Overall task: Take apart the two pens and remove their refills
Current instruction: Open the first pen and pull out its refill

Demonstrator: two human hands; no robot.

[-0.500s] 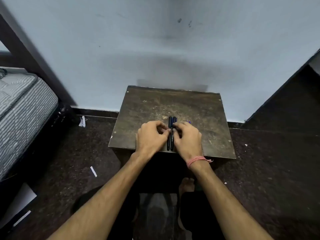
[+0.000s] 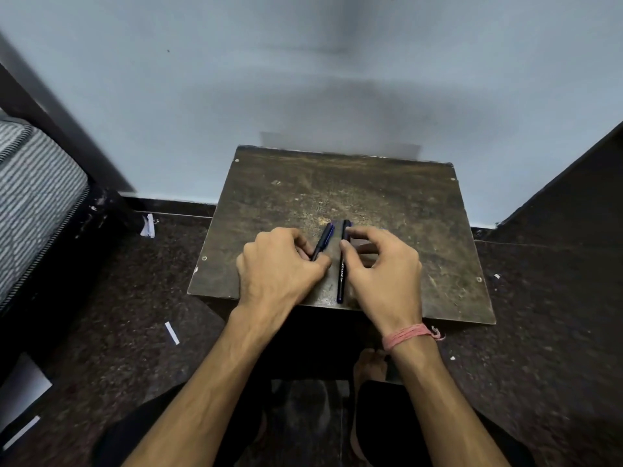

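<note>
Worn table (image 2: 387, 197) — two dark pens (image 2: 341, 274)

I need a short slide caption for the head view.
Both hands separate two capped pens on a worn table.

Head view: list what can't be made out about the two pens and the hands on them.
- Left pen: near end hidden under the left hand.
- Right pen: barrel print too small to read; right hand covers one side, so grip unclear.
- Both pens: caps, joints and refills indistinguishable on the dark table.
</note>
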